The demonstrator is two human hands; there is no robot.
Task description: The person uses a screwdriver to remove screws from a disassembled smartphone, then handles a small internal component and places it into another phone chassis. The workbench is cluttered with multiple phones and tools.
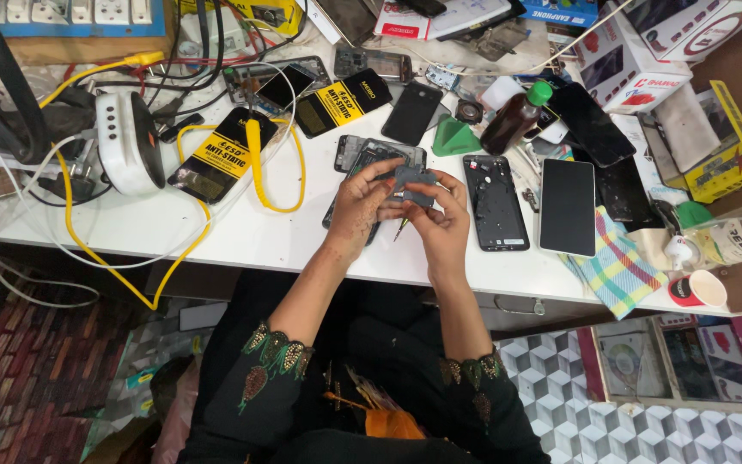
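My left hand [361,210] and my right hand [441,219] meet above the white workbench [216,232]. Together they hold a small grey phone part [412,183], fingers pinched around its edges. Under my hands lies an opened dark phone frame [369,155]. A thin tool tip [400,228] pokes out below my right hand. Just to the right lies a black phone housing [495,202], face up, and beside it a phone with a pale grey screen [568,207].
A yellow cable [255,159] and black anti-static bags [221,155] lie left of my hands. A brown bottle with a green cap [515,116], a green wedge [453,137], several phones, boxes and a checked cloth [616,266] crowd the right side. A white device [126,142] sits far left.
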